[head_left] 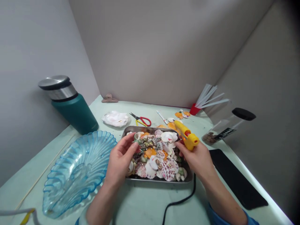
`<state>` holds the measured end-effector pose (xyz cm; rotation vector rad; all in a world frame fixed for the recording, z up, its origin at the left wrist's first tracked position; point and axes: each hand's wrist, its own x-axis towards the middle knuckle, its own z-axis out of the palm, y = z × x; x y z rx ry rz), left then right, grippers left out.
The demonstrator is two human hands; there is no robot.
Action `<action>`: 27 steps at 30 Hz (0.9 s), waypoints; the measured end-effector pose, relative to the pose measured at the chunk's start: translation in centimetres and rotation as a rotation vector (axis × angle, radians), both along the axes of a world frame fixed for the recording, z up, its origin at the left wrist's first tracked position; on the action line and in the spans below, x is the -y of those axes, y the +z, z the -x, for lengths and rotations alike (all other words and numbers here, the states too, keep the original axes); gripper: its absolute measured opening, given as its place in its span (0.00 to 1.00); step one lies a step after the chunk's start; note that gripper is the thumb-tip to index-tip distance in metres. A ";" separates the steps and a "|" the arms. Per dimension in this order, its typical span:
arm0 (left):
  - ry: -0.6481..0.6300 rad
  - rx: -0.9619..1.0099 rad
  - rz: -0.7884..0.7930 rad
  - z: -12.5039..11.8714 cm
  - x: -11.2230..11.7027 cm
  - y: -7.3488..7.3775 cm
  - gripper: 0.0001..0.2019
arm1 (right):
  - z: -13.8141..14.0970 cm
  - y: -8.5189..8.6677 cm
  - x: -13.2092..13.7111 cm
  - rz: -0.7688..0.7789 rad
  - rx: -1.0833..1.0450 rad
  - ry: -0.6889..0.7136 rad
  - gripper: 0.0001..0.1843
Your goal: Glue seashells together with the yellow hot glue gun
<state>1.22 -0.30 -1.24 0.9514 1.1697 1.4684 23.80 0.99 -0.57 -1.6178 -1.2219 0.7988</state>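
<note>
A metal tray full of several coloured seashells sits on the pale green table in front of me. My left hand hovers over the tray's left side, fingers pinched on a small shell. My right hand is closed round a yellow glue gun, whose nozzle points left and away over the tray's right edge. The gun's black cord trails toward me across the table.
A blue shell-shaped glass dish lies left of the tray. Behind stand a teal flask, white tissue, red-handled scissors, glue sticks in a red holder and a clear jar. A black phone lies at right.
</note>
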 end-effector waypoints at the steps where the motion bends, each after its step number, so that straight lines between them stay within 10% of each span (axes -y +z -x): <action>1: 0.015 0.024 0.005 0.1 -0.1 0.0 0.21 | -0.3 0.0 0.0 -0.021 0.033 -0.028 0.14; 7: 0.004 0.315 -0.058 0.8 -0.2 0.5 0.11 | 0.2 0.9 1.1 0.010 0.059 0.180 0.16; 27: 0.092 0.341 -0.037 4.4 0.3 1.4 0.14 | -0.6 -0.1 1.6 -0.042 0.398 0.410 0.11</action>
